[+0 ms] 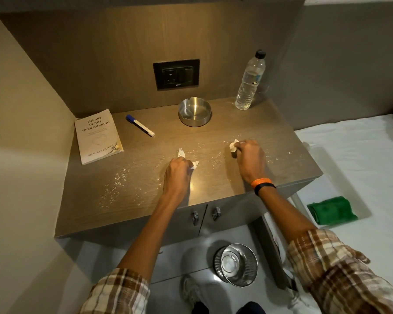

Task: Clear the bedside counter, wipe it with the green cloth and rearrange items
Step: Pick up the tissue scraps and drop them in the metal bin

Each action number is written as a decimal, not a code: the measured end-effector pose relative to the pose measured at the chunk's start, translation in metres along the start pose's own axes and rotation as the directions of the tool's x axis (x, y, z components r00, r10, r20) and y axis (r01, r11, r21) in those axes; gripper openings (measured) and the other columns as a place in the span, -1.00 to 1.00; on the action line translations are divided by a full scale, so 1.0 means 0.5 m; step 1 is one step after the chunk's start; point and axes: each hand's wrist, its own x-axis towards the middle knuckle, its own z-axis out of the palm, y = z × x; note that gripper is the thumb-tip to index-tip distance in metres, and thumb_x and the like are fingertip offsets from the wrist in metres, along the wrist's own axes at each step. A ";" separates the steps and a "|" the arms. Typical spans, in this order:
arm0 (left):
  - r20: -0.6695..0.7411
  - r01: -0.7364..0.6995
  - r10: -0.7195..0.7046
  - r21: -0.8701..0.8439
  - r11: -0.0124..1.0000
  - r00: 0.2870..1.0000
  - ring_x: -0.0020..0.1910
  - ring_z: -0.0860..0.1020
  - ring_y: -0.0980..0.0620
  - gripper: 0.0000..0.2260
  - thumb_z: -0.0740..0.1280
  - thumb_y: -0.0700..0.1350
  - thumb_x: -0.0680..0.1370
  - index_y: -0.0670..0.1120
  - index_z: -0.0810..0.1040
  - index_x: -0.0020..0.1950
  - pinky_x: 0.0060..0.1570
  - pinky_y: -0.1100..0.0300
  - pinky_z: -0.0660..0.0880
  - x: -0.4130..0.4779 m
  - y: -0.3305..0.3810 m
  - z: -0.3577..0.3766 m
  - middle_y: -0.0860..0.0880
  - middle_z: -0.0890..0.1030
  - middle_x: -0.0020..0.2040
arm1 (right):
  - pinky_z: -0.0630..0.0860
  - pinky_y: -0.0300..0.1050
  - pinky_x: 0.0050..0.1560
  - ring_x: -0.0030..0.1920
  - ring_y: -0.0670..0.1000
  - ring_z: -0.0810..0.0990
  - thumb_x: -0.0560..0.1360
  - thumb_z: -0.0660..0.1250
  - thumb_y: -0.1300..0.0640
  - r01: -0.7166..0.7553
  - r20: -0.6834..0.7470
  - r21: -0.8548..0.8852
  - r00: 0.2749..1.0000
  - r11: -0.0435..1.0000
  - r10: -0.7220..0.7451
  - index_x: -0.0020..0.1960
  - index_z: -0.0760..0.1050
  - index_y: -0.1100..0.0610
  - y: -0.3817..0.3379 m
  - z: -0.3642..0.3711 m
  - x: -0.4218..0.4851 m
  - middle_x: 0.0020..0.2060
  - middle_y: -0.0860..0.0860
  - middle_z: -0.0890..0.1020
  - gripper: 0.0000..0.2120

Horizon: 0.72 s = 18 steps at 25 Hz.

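Note:
The brown wooden bedside counter [132, 191] is dusted with white crumbs. My left hand [177, 175] rests on it at the middle, closed on a crumpled white paper scrap [194, 165]; another bit of white paper [181, 152] pokes out just beyond it. My right hand [250, 157] is closed on a second white paper scrap [233, 146]. On the counter lie a white book [98, 137] at the left, a blue-capped marker [140, 125], a steel ashtray [194, 112] and a clear water bottle [250, 82] at the back right. The green cloth [331, 210] lies folded on the bed.
A steel waste bin [236, 265] stands on the floor below the counter's front edge. Two cabinet door handles [205, 215] sit under the counter top. A black wall socket [176, 74] is on the back panel. The white bed [361, 159] adjoins the counter on the right.

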 end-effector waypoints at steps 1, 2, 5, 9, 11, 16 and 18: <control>0.000 -0.005 0.005 -0.016 1.000 1.000 0.03 0.58 -0.07 -0.86 0.44 -0.30 0.52 -0.21 0.68 0.06 -0.04 0.15 0.54 0.001 0.011 0.004 -0.15 0.69 0.03 | 0.57 0.10 0.10 0.20 0.15 0.54 0.63 0.24 0.26 -0.042 0.010 -0.030 0.999 0.999 0.042 0.15 0.66 0.20 0.021 -0.005 0.003 0.13 0.15 0.65 -0.77; 0.002 -0.016 0.016 -0.032 0.999 1.000 0.04 0.59 -0.07 -0.86 0.43 -0.30 0.52 -0.21 0.68 0.07 -0.03 0.12 0.57 0.000 0.025 0.009 -0.15 0.68 0.04 | 0.58 0.11 0.12 0.23 0.16 0.53 0.63 0.24 0.27 -0.065 0.034 -0.056 0.997 0.996 0.067 0.18 0.66 0.19 0.039 -0.008 0.006 0.15 0.15 0.64 -0.75; 0.000 -0.062 0.062 -0.084 0.994 0.998 0.05 0.62 -0.06 -0.84 0.42 -0.28 0.54 -0.21 0.67 0.11 0.06 0.12 0.56 -0.017 0.081 0.023 -0.14 0.69 0.06 | 0.58 0.08 0.16 0.22 0.17 0.57 0.65 0.20 0.28 -0.040 0.128 -0.085 0.990 0.996 0.050 0.24 0.64 0.16 0.068 -0.007 0.008 0.16 0.16 0.65 -0.71; -0.096 -0.129 0.108 -0.261 0.957 0.990 -0.04 0.64 0.01 -0.89 0.47 -0.28 0.49 -0.14 0.70 0.00 0.06 0.14 0.57 -0.085 0.172 0.051 -0.06 0.72 -0.04 | 0.59 0.06 0.05 0.05 0.17 0.65 0.53 0.28 0.34 0.005 0.111 0.100 0.994 0.995 -0.017 0.02 0.71 0.19 0.098 -0.028 -0.046 0.02 0.15 0.71 -0.76; -0.139 -0.126 0.083 -0.343 0.931 0.987 -0.10 0.64 0.06 -0.89 0.49 -0.29 0.47 -0.11 0.70 -0.08 -0.03 0.23 0.56 -0.140 0.211 0.089 -0.01 0.72 -0.10 | 0.61 0.09 0.01 -0.02 0.17 0.68 0.48 0.34 0.34 -0.001 0.058 0.286 0.998 0.958 -0.016 -0.07 0.72 0.18 0.133 -0.034 -0.127 -0.03 0.14 0.73 -0.80; 0.030 0.106 -0.103 -0.436 0.894 0.994 -0.11 0.66 0.09 -0.90 0.50 -0.26 0.46 -0.07 0.72 -0.10 -0.06 0.21 0.60 -0.308 0.233 0.279 0.03 0.72 -0.11 | 0.58 -0.15 0.02 -0.04 0.06 0.71 0.49 0.41 0.33 -0.075 0.110 0.459 0.994 0.885 0.027 0.01 0.73 0.17 0.265 0.051 -0.340 -0.02 0.08 0.75 -0.83; 0.188 0.304 -0.246 -0.425 0.853 0.951 -0.13 0.67 0.06 -0.93 0.48 -0.25 0.48 -0.09 0.72 -0.11 -0.06 0.14 0.62 -0.373 0.206 0.390 0.01 0.73 -0.12 | 0.59 -0.07 -0.02 -0.06 0.10 0.70 0.53 0.36 0.28 -0.214 0.263 0.396 0.958 0.893 0.113 -0.04 0.71 0.21 0.336 0.138 -0.397 -0.03 0.10 0.75 -0.86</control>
